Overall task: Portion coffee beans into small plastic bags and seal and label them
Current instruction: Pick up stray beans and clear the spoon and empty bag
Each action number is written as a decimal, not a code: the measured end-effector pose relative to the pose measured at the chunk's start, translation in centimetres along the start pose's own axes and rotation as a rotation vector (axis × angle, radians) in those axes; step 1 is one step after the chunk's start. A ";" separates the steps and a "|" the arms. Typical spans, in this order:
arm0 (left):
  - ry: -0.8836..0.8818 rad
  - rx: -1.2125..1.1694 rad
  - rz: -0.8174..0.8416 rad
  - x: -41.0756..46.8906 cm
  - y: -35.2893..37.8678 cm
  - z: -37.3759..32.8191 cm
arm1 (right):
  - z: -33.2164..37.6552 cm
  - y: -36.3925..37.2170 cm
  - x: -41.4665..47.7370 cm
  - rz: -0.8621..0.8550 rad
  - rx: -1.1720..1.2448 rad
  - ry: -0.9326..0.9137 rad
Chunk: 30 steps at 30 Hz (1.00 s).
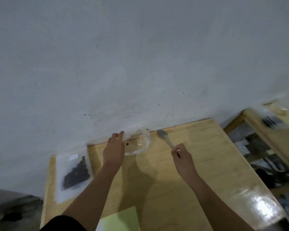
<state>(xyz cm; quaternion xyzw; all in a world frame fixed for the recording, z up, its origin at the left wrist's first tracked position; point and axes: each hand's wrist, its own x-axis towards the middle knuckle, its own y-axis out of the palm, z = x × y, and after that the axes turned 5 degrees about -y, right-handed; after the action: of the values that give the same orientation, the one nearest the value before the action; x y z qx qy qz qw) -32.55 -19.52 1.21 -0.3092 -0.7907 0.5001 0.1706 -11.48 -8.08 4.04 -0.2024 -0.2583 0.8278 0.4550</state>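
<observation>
Wooden table [198, 147] stands against a grey wall. Left hand [114, 147] lies with fingers extended, touching the near-left edge of a clear plastic container [140, 144] at the wall. Right hand [183, 157] pinches the handle of a metal spoon [163, 137], whose bowl is at the table's far edge. A sealed bag [73, 172] of coffee beans [77, 174], bearing a white label [73, 157], lies flat at the left.
</observation>
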 end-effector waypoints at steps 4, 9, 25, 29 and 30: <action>0.044 -0.080 -0.015 -0.9 -0.1 -2.0 | -1.3 -1.8 -0.9 -0.032 0.064 0.064; 0.192 -0.216 -0.030 -2.7 -0.4 -8.9 | -2.2 -7.4 -1.6 -0.126 0.113 0.128; 0.866 -0.361 0.400 -23.5 13.0 -39.8 | -19.9 -31.7 -21.0 -0.676 0.060 0.561; 1.019 -0.252 0.575 -30.6 18.5 -41.6 | -24.9 -31.8 -27.9 -0.763 0.116 0.709; 1.034 -0.223 0.620 -32.0 20.0 -41.5 | -26.2 -31.3 -29.2 -0.781 0.132 0.751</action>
<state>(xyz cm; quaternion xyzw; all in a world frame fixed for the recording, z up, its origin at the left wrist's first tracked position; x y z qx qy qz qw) 21.84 -5.97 2.86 -0.7433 -0.5263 0.2260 0.3456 38.47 -12.57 5.57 -0.3441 -0.0817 0.4824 0.8014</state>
